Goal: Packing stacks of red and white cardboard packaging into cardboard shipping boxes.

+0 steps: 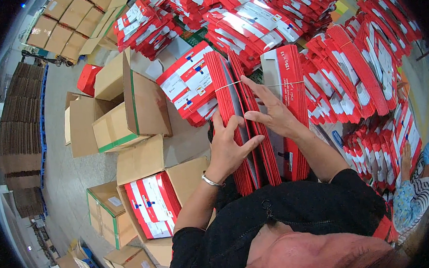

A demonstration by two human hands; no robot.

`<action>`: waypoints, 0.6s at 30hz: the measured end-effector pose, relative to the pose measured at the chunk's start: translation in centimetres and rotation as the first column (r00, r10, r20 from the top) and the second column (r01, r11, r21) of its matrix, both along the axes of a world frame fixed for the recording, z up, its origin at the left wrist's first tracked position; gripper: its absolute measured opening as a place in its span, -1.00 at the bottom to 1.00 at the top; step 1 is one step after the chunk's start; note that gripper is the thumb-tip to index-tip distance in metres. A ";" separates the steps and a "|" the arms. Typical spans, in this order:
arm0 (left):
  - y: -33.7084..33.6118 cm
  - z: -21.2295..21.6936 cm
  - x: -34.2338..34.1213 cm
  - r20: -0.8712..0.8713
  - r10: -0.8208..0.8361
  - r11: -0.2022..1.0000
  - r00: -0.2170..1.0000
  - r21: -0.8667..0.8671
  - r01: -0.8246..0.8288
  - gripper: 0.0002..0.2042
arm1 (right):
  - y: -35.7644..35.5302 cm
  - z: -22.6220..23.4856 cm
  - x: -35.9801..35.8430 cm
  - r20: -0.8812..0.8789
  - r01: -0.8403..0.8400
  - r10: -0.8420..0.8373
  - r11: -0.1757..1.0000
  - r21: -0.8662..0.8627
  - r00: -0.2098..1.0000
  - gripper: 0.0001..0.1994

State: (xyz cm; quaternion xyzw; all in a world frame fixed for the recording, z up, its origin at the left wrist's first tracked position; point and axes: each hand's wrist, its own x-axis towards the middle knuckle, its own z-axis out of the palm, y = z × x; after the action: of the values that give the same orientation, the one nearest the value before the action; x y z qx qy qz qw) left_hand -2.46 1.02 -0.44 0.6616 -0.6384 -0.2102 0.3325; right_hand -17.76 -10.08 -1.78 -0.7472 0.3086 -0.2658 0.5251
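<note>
Before my chest, a bundle of flat folded red-and-white cartons (227,96) stands on edge, with a pale string round it and a gap between its layers. My left hand (229,149) grips the left part from above, its thumb reaching across toward the gap. On the right part, my right hand (274,114) holds the edges with thumb and forefinger apart; its other fingers are partly hidden. Close to my right forearm stands another string-tied carton bundle (295,94). A lower stack of red-and-white cartons (184,86) lies just left of the bundle in my hands.
An open brown box (171,183) holding red-and-white cartons (152,206) stands at my left. Beyond it is another open box (133,112). Piles of carton bundles (338,72) fill the right and far side. Another person's patterned sleeve (409,203) shows at the right edge.
</note>
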 end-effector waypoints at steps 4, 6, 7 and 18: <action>0.0 0.1 0.7 -0.157 -0.040 0.997 0.987 0.056 0.049 -0.64 | 0.0 0.0 -0.2 -0.008 0.024 -0.024 1.000 -0.005 1.000 -0.18; 0.2 -0.4 0.9 -0.230 -0.028 0.995 0.973 0.090 0.050 -0.67 | 0.0 0.1 -0.1 -0.006 0.019 -0.019 1.000 -0.006 1.000 -0.18; 0.4 -1.1 0.9 -0.239 0.000 1.000 0.971 0.000 -0.001 -0.68 | 0.0 0.2 0.0 -0.003 0.016 -0.016 1.000 -0.006 1.000 -0.18; 0.5 -0.4 0.0 0.019 -0.007 0.999 1.000 -0.048 0.008 -0.63 | 0.0 -0.6 0.3 -0.045 -0.048 0.045 0.997 -0.067 0.998 -0.16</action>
State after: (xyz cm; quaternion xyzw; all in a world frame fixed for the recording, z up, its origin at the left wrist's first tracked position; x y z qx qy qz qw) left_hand -2.43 1.50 -0.87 0.6528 -0.6491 -0.1897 0.3415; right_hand -17.51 -10.09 -2.39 -0.7772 0.2933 -0.2475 0.4987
